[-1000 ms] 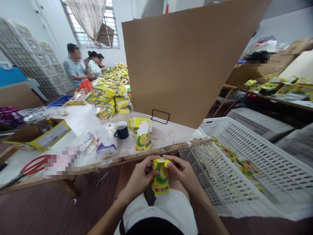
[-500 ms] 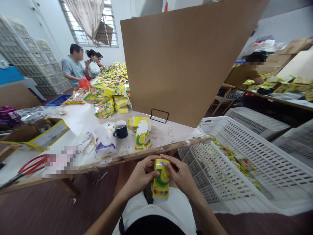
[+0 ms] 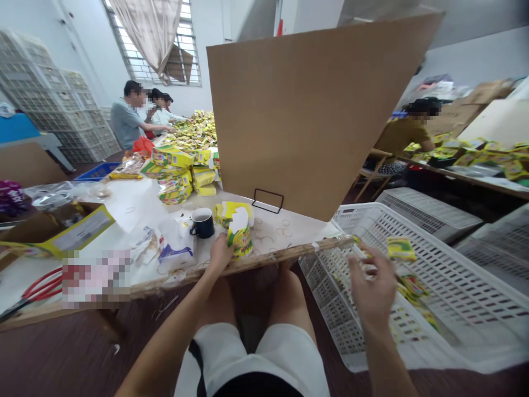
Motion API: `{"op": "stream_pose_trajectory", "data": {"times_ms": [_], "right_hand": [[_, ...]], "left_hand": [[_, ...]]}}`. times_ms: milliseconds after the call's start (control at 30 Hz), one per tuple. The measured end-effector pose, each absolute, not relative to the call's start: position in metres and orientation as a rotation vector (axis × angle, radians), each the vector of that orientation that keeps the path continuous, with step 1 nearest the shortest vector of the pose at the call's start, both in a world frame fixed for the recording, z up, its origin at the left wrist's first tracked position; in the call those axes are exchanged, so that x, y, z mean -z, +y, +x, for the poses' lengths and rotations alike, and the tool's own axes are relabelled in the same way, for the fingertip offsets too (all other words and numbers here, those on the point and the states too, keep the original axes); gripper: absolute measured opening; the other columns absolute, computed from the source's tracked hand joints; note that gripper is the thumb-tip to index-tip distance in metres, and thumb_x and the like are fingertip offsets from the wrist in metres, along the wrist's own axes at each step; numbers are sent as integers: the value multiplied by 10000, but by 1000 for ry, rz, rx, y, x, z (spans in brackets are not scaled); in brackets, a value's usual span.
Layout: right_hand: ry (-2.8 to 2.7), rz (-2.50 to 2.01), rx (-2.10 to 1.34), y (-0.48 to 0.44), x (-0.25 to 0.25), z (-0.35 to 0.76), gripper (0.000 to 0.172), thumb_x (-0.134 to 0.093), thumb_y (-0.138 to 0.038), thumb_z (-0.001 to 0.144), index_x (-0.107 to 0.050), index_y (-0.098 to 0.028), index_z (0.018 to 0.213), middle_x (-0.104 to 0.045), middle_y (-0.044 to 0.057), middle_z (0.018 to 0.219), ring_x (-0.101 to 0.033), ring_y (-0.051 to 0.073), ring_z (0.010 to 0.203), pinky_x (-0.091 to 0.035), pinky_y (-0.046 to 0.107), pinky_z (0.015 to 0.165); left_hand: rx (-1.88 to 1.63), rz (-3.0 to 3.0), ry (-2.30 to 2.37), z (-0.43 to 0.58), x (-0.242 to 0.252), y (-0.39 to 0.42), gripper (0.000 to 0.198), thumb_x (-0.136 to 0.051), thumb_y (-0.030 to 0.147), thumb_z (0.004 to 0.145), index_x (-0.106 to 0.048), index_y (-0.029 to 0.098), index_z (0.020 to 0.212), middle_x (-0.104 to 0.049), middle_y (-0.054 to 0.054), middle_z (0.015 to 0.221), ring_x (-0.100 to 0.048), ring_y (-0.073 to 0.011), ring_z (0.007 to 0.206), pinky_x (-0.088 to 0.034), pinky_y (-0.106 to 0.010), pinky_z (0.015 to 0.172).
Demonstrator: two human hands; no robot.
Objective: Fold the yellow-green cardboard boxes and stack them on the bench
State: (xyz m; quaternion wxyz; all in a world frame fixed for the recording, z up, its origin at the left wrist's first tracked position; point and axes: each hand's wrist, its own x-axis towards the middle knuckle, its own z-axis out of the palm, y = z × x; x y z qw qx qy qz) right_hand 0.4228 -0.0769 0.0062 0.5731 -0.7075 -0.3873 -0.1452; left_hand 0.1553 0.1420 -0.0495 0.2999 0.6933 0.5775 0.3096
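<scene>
My left hand (image 3: 221, 255) is at the table's front edge, against the left side of several yellow-and-green flat cartons (image 3: 239, 238) stacked with white flaps up. Its fingertips are largely hidden there, so whether it grips one I cannot tell. Over the near left rim of a white plastic crate (image 3: 413, 325) is my right hand (image 3: 374, 278), fingers apart and slightly blurred, holding nothing. Just beyond its fingers, a small yellow-and-green box (image 3: 400, 249) appears in mid-air above the crate. More small yellow boxes (image 3: 414, 286) lie inside the crate.
A dark blue mug (image 3: 202, 223) stands left of the cartons, beside a tissue pack (image 3: 177, 248). Red-handled scissors (image 3: 41, 286) lie at the left. A tall cardboard sheet (image 3: 306, 121) stands across the table's back. Rubber bands (image 3: 285, 227) are scattered before it. Co-workers sit farther off.
The yellow box held in both hands over my lap has left them. My right hand moved right to the crate and opened; my left hand moved up and left to the flat cartons.
</scene>
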Motion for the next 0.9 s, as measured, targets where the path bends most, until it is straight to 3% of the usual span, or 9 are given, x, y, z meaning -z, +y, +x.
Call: {"op": "stream_pose_trajectory", "data": {"times_ms": [100,233,333,400,467,533,667,800,900], "right_hand": [[-962,-1664,109,-67,12,386,292,-560,-389,843,-667,-167,999,-645,87,972,-550,188,733,-439,335,673],[-1097,-1584,-102,-53,19,339,233,-514,-327,891,-650,-179,1010,-659,79,939,-577,199,780,-470,335,703],[-1347,-1471,-81,-45,10,311,283,-507,-268,904,-592,-209,1168,-606,98,1201,-552,244,1071,-447,399,892],[-1534,-1418,-33,-42,1,296,453,-517,-221,892,-457,-236,1341,-471,89,1392,-444,268,1243,-382,454,992],[-1663,-1391,-32,-42,-8,285,576,-517,-174,882,-338,-256,1423,-420,78,1440,-418,272,1279,-375,472,1005],[-1688,-1389,-56,-46,-13,277,563,-507,-133,878,-361,-265,1406,-505,73,1369,-483,256,1222,-417,444,971],[-1487,-1378,-176,-55,-14,269,339,-567,-143,843,-556,-231,1170,-635,75,1105,-602,224,979,-506,340,821],[-1233,-1261,-433,-60,-8,267,226,-582,-240,855,-528,-207,1073,-598,40,878,-591,169,734,-513,268,641],[-1151,-1193,-492,-61,-2,267,164,-550,-271,881,-518,-205,1028,-569,30,854,-587,162,756,-505,263,661]], "left_hand": [[-800,1898,1603,151,52,142,174,-654,170,741,-564,142,887,-633,-112,907,-570,-285,948,-390,-331,789],[-907,2000,1550,148,33,120,72,-511,189,854,-575,161,838,-611,-113,940,-562,-266,944,-387,-321,789],[-972,2060,1388,150,11,86,139,-466,226,889,-588,174,846,-626,-75,876,-582,-220,832,-410,-294,764],[-987,2081,1218,152,-2,58,140,-497,264,884,-600,187,830,-638,-40,827,-588,-190,771,-429,-265,735],[-1060,1984,1023,153,-10,33,139,-524,278,874,-610,188,814,-642,-28,799,-592,-179,742,-443,-252,707],[-1163,1805,924,151,-13,16,135,-546,277,865,-618,180,803,-638,-27,763,-589,-176,704,-447,-248,668],[-1169,1579,868,146,-9,3,153,-609,303,839,-650,164,793,-635,-34,741,-578,-174,698,-445,-247,676],[-805,1242,568,147,-1,-2,352,-631,460,812,-692,150,966,-674,-68,849,-607,-199,789,-460,-283,771],[-620,1025,446,150,6,-7,461,-659,516,775,-693,132,1027,-689,-77,827,-622,-200,771,-463,-269,719]]}}
